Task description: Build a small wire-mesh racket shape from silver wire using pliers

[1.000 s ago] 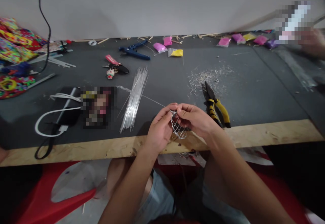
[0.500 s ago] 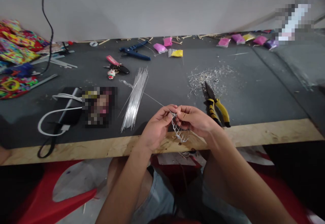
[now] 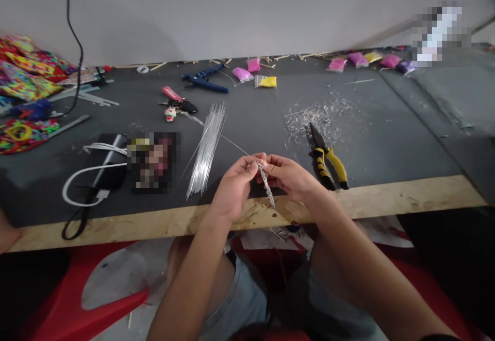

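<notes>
A piece of twisted silver wire (image 3: pixel 268 188) hangs from my fingertips over the table's wooden front edge, seen nearly edge-on. My left hand (image 3: pixel 236 184) pinches its upper end between thumb and fingers. From the other side my right hand (image 3: pixel 288 175) grips the same end, its fingers close against the left ones. One long thin wire runs from the fingers up and left towards a bundle of straight silver wires (image 3: pixel 206 150). Right of my hands lie long-nose pliers (image 3: pixel 328 158) with yellow and black handles, jaws pointing away. The fingertips partly hide the wire's top.
Small wire offcuts (image 3: pixel 315 117) are scattered behind the pliers. Blue cutters (image 3: pixel 205 81), keys (image 3: pixel 180 105) and a yellow packet (image 3: pixel 266 81) lie farther back. A power bank (image 3: pixel 104 163) with a white cable is at left. Part of another person's arm (image 3: pixel 7 232) shows at the left edge.
The twisted wire piece has turned from showing its open mesh to a narrow edge-on view. Both hands still grip its top. The whole view has shifted slightly.
</notes>
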